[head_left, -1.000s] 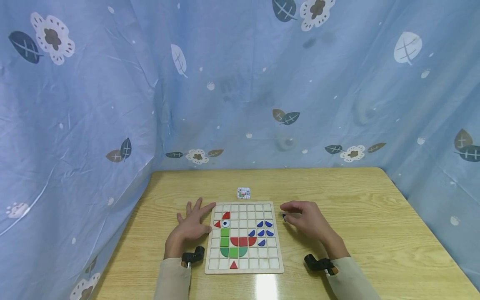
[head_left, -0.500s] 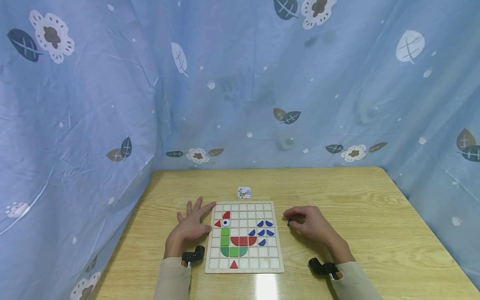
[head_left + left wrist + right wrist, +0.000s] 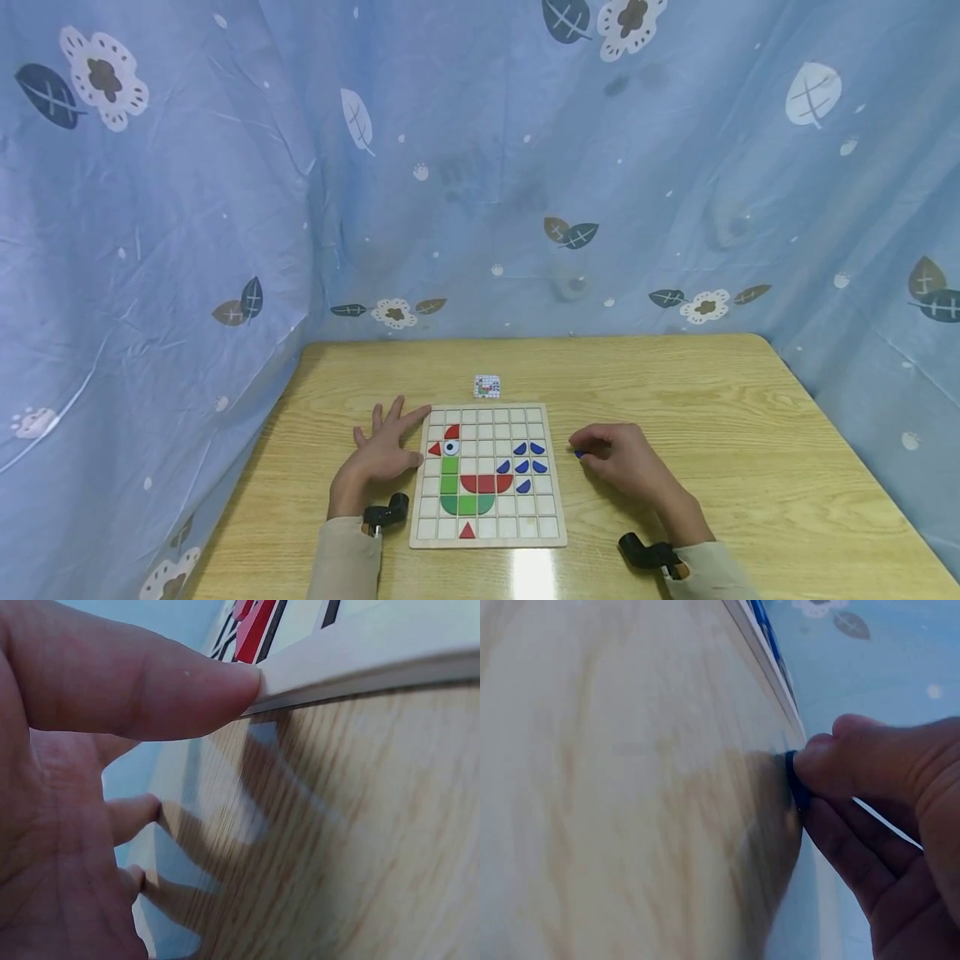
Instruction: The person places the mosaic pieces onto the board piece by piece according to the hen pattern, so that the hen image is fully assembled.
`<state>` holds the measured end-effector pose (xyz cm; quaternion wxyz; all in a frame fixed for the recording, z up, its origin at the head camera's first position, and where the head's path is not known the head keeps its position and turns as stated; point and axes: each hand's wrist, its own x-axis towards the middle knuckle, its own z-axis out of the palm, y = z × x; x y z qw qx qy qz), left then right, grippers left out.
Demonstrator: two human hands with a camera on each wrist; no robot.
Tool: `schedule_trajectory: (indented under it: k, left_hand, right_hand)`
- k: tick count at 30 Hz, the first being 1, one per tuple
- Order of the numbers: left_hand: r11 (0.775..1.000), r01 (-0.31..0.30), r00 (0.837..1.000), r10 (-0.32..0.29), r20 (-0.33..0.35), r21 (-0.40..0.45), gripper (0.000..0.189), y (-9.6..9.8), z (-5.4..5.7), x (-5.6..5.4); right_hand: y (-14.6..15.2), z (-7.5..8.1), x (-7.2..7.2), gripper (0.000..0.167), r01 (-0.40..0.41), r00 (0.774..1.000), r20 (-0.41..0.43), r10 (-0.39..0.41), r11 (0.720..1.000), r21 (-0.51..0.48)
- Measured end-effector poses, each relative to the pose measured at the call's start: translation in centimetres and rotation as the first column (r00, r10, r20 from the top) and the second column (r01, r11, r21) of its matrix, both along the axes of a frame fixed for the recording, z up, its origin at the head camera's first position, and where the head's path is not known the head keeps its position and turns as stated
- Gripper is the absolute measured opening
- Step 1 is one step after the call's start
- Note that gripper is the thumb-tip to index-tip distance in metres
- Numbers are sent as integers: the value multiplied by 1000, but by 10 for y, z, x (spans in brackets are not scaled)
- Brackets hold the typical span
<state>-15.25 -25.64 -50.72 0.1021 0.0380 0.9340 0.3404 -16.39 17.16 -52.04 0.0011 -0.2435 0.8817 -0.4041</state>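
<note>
A square wooden grid board lies on the table and bears flat coloured pieces forming a bird shape. My left hand rests at its left side with fingers spread. The thumb touches the board's edge in the left wrist view, and the index fingertip is at the top left corner. To the right of the board, my right hand pinches a small blue piece between thumb and fingers, low over the tabletop. Most of that piece is hidden by the fingers in the head view.
A small picture card with a similar bird pattern lies behind the board. Several blue half-round pieces sit in the board's right cells. A blue patterned curtain hangs behind the wooden table and along its sides.
My right hand has moved a little to the right and nearer to me, away from the board, still pinching the blue piece. The left hand and the pieces on the board stay put.
</note>
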Motion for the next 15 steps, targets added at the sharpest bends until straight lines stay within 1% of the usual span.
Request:
schedule_trajectory:
  k: [3, 6, 11, 15]
  left_hand:
    - [1000, 3, 1000, -3, 0, -4, 87, 0, 0, 0]
    - [1000, 3, 1000, -3, 5, -8, 86, 1, 1, 1]
    - [1000, 1, 1000, -1, 4, -9, 86, 2, 2, 0]
    - [1000, -2, 1000, 2, 3, -4, 86, 2, 3, 1]
  right_hand:
    - [-5, 0, 1, 26, 7, 1000, -29, -7, 1000, 4]
    - [-10, 2, 5, 27, 45, 998, -37, -45, 999, 15]
    - [-24, 11, 19, 27, 107, 994, -7, -107, 994, -10]
    - [-38, 12, 32, 27, 98, 995, -10, -98, 995, -34]
